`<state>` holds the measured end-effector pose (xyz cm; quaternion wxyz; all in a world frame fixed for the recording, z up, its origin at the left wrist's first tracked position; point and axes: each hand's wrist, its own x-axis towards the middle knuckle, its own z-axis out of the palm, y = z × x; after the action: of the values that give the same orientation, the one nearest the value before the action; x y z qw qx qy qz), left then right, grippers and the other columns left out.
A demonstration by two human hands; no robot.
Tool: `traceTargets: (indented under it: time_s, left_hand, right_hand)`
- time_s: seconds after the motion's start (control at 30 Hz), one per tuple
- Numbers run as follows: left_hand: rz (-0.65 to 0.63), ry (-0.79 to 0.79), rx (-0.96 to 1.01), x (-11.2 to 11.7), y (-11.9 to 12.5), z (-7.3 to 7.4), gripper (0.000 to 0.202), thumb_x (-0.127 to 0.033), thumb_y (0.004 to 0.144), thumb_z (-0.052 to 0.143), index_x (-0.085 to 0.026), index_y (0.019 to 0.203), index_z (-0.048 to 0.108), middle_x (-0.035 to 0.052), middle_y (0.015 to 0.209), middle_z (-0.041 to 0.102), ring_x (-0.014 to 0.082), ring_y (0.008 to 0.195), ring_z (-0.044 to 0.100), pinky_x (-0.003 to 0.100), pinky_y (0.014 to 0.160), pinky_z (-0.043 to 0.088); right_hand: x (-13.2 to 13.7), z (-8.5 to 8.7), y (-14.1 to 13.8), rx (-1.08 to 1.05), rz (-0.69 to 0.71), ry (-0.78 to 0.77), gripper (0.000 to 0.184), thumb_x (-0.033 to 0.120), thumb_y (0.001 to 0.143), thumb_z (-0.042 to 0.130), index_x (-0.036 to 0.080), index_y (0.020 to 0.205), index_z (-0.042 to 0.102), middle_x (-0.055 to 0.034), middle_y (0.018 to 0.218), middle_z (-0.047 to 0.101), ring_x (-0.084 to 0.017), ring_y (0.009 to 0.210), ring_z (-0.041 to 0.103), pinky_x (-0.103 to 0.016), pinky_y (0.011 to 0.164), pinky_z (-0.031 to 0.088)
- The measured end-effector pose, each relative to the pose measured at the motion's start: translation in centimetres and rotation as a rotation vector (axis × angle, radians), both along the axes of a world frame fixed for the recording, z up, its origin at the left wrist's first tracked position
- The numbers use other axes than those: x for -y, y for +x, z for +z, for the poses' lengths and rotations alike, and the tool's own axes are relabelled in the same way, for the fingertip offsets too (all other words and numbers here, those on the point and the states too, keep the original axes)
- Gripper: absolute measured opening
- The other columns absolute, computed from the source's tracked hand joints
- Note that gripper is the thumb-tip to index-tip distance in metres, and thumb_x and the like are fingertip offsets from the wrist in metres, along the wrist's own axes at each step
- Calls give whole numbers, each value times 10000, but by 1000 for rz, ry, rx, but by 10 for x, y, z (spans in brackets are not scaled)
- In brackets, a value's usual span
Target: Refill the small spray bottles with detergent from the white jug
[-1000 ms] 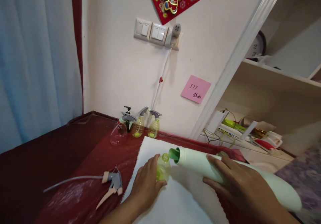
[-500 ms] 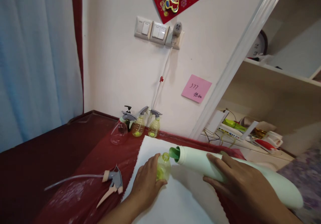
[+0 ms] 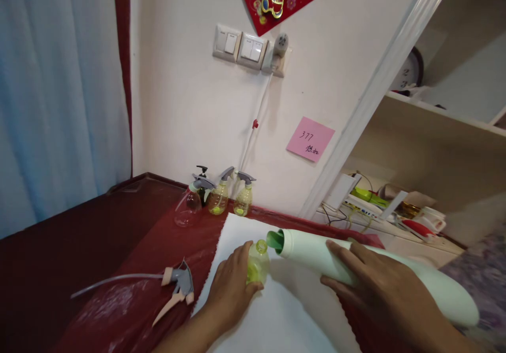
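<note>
Translucent yellow plastic bottle (image 3: 259,266): wrapped by left grip (image 3: 230,283).
Pale-green cylindrical vessel (image 3: 304,250): tilted, wrapped by right grip (image 3: 377,282).
Pouring: likely; calls for steady aim.

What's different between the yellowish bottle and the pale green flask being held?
The yellowish bottle is small and see-through; the pale green flask is long and opaque. The bottle stands nearly upright in the left hand; the flask is tipped nearly sideways in the right hand. Both are hand-held.
</note>
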<state>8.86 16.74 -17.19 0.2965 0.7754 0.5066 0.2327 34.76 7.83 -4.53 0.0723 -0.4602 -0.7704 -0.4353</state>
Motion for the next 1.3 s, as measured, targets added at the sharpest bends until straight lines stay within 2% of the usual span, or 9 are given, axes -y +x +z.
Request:
traceTargets:
  time_s: [0.4, 0.87, 1.3]
  left_hand:
    - [-4, 9, -2, 0, -1, -4, 846, -250, 796, 630, -207, 1559, 267, 75, 1594, 429, 263, 1420, 417, 378, 1158, 307]
    - [3, 2, -8, -1, 2, 0, 851, -254, 790, 638, -185, 1559, 282, 79, 1577, 452, 260, 1413, 425, 379, 1163, 309]
    - [10, 21, 0, -1, 2, -4, 841, -249, 789, 636, -204, 1552, 286, 81, 1570, 462, 262, 1411, 433, 370, 1151, 322]
  right_hand:
    - [-1, 1, 0, 17, 4, 2, 462, 539, 1050, 316, 184, 1198, 573, -24, 763, 658, -218, 532, 670, -349, 463, 480]
    - [1, 1, 2, 22, 7, -1, 463, 534, 1053, 320, 183, 1197, 585, -18, 765, 653, -210, 533, 666, -350, 487, 466]
    - [2, 2, 3, 37, -17, 6, 429, 519, 1053, 332, 199, 1221, 563, -19, 786, 653, -210, 531, 654, -348, 493, 454]
